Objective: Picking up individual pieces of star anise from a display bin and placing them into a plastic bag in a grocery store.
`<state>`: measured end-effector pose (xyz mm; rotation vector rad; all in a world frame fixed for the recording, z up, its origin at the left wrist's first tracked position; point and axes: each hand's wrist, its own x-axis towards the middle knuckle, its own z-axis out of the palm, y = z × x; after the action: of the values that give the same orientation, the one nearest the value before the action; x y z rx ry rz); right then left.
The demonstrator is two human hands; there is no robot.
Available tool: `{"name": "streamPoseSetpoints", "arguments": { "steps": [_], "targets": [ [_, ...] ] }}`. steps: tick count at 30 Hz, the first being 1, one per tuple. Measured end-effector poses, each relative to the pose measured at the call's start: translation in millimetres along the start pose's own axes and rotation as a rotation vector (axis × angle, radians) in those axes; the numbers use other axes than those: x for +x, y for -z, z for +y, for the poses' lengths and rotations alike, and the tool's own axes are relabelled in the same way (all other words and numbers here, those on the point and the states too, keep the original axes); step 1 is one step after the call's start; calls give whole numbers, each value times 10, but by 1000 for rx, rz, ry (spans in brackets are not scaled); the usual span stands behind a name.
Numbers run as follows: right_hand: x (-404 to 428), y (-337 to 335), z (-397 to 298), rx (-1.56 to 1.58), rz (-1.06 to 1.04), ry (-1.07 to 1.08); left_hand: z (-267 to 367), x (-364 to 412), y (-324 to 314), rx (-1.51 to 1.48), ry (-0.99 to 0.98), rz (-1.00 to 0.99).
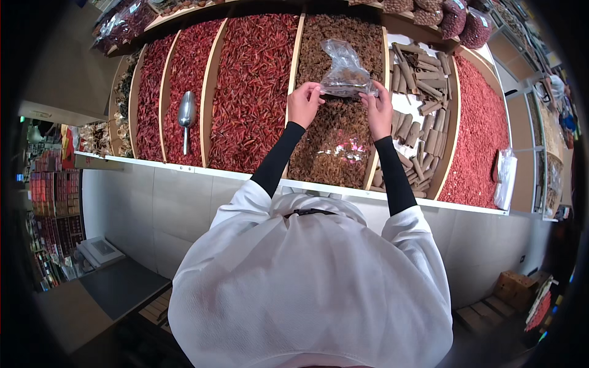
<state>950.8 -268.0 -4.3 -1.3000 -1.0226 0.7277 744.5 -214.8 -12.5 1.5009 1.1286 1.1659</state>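
Between my two hands a clear plastic bag (345,64) is stretched by its near edge over a bin of star anise (340,34). My left hand (304,105) pinches the bag's left corner between thumb and fingers. At its right corner, my right hand (378,110) grips the film the same way. The far part of the bag rests on the brown spice, and some brown content seems to show through the plastic, though I cannot tell whether it is inside or beneath. A clear, shiny sheet or glare (343,154) covers the near part of the bin.
Left are bins of dried red chillies (253,83), one holding a metal scoop (186,110). To the right lie cinnamon bark rolls (430,83) and red-skinned peanuts (478,133) with a stack of plastic bags (505,179). Wooden dividers (294,60) and a white front edge (230,175) border the bins.
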Motion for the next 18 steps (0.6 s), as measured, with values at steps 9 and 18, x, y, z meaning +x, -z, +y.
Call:
{"name": "streamPoseSetpoints", "arguments": {
  "steps": [9, 18],
  "targets": [
    [-126, 69, 34, 163, 104, 34, 117, -174, 68, -141, -9, 80],
    [-303, 119, 35, 36, 57, -10, 73, -328, 198, -136, 97, 59]
  ]
}}
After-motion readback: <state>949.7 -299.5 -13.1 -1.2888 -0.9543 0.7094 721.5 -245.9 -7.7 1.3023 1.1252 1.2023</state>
